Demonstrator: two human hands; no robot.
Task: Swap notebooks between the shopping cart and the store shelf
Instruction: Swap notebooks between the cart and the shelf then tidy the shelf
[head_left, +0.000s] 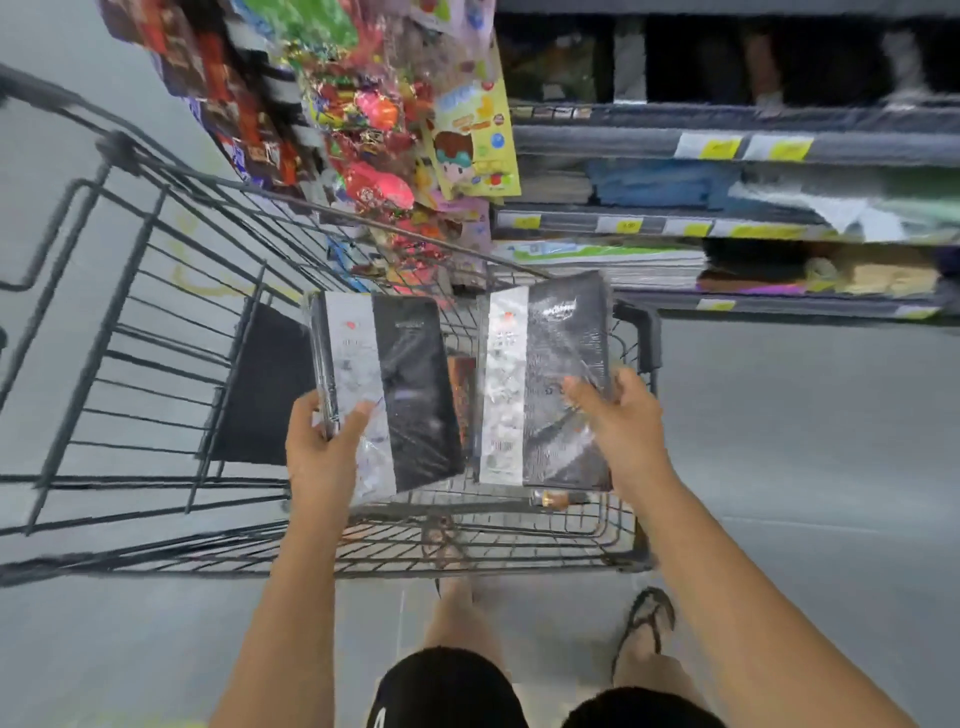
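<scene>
hands first: the left hand (324, 447) is clenched on the lower left corner of a shrink-wrapped notebook (387, 395), thumb across the front of its grey strip and the other digits behind the spine edge. the right hand (615, 421) grasps the right edge of a second wrapped notebook (545, 384), fingertips (576, 392) lying on the glossy black cover. both books are of one design, a pale grey band on the left of the cover and black on the right, with small print at the top that is too blurred to read. they are held face up, side by side with a narrow gap between them, above the near end of the shopping cart (156, 291).

inside the dark wire basket a black flat item (265, 384) leans against the folded child-seat panel, and an orange-brown cover (462, 389) shows through the gap between the two held books. the rest of the basket floor is bare wire with grey floor under it.

beyond the cart hang bright toy and sticker packs (374, 130). to the right the store shelf (727, 228) carries stacks of exercise books and paper on several levels, with yellow price tags (719, 148) along the edges. bare legs, dark shorts and a sandalled foot (647, 629) show below.
</scene>
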